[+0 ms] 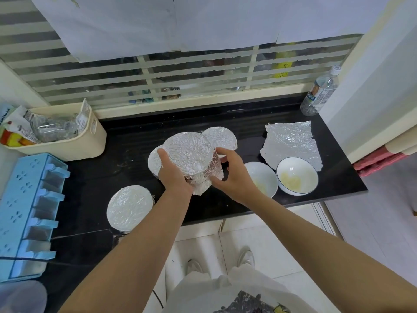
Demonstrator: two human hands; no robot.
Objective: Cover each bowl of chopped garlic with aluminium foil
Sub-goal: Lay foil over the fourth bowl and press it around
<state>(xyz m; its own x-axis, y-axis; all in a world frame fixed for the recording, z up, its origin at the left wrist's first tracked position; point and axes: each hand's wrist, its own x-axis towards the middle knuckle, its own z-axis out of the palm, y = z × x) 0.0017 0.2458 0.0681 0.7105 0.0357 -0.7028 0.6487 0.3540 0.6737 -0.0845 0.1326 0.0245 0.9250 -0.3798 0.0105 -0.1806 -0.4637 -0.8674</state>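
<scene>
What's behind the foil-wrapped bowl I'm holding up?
Two more foil-covered bowls peek out behind the held bowl: one at back right, one at left. Foil hides their contents, and the held bowl covers the counter between them.

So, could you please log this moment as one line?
left hand, right hand: grip foil-covered bowl | uncovered garlic bowls: two, right | foil sheet: behind them

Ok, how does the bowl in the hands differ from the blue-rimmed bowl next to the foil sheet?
The held bowl is wrapped in foil over its top and sides; the blue-rimmed bowl is open, chopped garlic showing. The held bowl is gripped by the left hand and right hand; the blue-rimmed bowl sits untouched on the counter. Both are round.
</scene>
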